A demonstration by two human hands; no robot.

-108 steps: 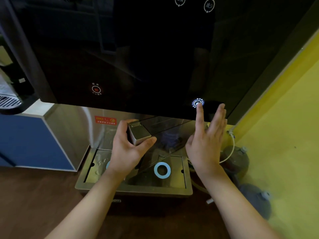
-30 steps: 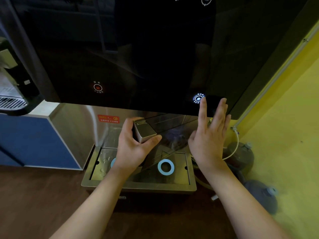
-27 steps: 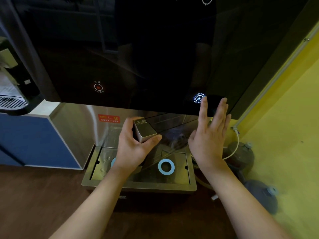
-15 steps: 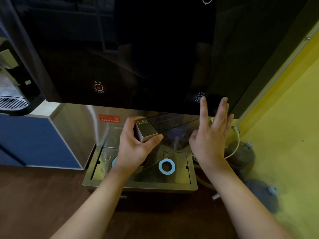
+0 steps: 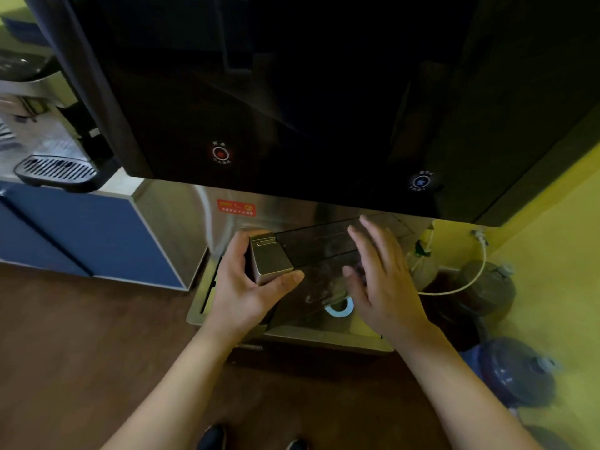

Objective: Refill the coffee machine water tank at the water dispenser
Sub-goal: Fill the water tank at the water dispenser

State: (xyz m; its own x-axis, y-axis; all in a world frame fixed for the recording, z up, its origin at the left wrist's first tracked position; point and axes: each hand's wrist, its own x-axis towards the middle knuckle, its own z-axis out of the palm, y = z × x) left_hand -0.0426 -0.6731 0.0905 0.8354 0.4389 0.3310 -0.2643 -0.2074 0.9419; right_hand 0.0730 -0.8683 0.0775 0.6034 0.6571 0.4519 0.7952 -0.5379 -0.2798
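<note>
The head view shows the left hand (image 5: 246, 292) with its grip curled around the metal end of the water tank (image 5: 311, 251), holding it over the drip tray (image 5: 324, 334) of the water dispenser (image 5: 292, 92). The right hand (image 5: 381, 280), fingers spread straight, lies against the tank's clear side.

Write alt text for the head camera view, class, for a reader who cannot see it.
A person's left hand grips the metal end of a clear water tank under a black water dispenser, over its steel drip tray. The right hand, open, rests on the tank, below the dispenser's blue-ringed button.
</note>
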